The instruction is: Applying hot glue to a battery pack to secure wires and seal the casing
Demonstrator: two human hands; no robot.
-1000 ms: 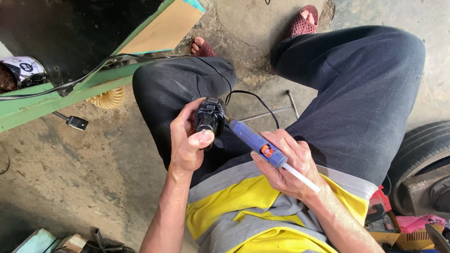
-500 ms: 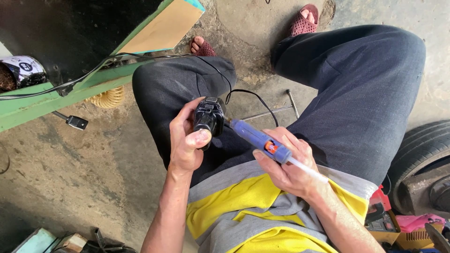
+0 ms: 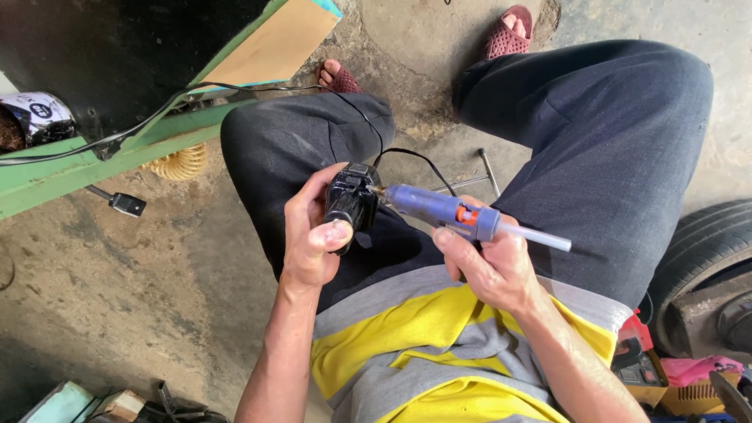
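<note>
My left hand (image 3: 313,235) grips a small black boxy part (image 3: 352,200) over my lap, thumb pressed on its near end. My right hand (image 3: 489,262) holds a blue glue gun (image 3: 442,210) with an orange trigger and a clear glue stick (image 3: 540,236) poking out the back. The gun's metal tip touches the black part's right side. A black cord (image 3: 407,154) runs from the gun up over my left knee.
A green bench edge (image 3: 94,160) with a black cable lies at upper left, a black plug (image 3: 125,204) and a coiled yellow hose (image 3: 176,163) on the concrete below. A tyre (image 3: 705,243) and red and pink items sit at lower right. Thin metal rods (image 3: 486,168) lie between my legs.
The glue gun has swung flatter and its tip has closed onto the black part. My left hand has kept hold of the part, shifting slightly right.
</note>
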